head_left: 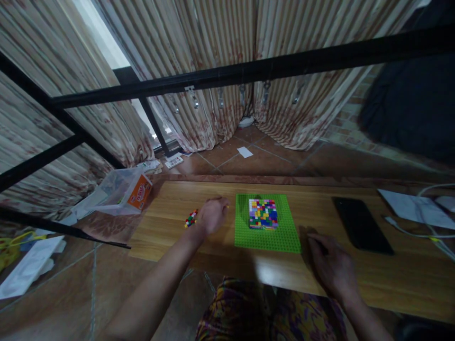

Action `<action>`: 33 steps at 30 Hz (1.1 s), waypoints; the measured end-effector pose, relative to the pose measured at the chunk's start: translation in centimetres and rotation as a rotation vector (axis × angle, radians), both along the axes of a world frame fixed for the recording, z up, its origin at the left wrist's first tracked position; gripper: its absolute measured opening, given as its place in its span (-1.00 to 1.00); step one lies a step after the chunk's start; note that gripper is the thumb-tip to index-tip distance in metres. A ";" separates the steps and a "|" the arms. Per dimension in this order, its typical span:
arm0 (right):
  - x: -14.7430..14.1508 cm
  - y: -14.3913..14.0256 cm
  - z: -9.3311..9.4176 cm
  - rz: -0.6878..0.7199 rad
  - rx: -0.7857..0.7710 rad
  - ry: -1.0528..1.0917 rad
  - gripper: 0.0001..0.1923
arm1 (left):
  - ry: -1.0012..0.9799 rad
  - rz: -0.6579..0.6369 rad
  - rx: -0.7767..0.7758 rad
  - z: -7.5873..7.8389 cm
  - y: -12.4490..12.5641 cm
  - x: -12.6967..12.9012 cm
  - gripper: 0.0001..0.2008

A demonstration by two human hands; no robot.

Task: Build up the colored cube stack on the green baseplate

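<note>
My left hand (214, 214) is over the wooden table, left of the green baseplate (289, 237). Its fingers are pinched together, with a tiny yellow toy brick (228, 206) showing at the tips. Just left of this hand lies a small pile of loose toy bricks (191, 218) in red, white, green and yellow. A square block of many-coloured toy bricks (263, 214) sits on the baseplate's upper middle. My right hand (332, 265) rests on the table by the baseplate's lower right corner, loosely bent, thumb and forefinger apart, holding nothing I can see.
A black phone-like slab (362, 225) lies on the wooden table (220, 260), with white cables (408, 232) and a white sheet (419, 206) further right. A clear plastic box (121, 189) stands beyond the left end. A dark metal bar (227, 76) crosses in front of the curtains.
</note>
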State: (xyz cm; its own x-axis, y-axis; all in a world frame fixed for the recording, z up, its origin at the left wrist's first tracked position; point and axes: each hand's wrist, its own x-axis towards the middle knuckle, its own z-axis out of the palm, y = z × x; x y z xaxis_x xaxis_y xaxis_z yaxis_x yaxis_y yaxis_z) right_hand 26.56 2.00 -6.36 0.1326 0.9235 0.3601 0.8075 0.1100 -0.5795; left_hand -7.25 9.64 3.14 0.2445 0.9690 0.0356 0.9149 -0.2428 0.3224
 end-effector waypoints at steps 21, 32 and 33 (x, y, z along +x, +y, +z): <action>-0.2 0.2 -0.2 0.028 0.045 0.063 -0.67 | -0.485 0.034 0.294 -2.9 -1.7 7.1 -0.87; -0.3 0.1 0.0 0.020 0.035 0.053 -0.64 | -0.767 0.152 0.172 -3.2 -0.6 7.7 -0.85; -0.2 0.1 0.0 0.022 0.037 0.050 -0.64 | -0.783 0.177 0.147 -3.2 -0.5 7.7 -0.85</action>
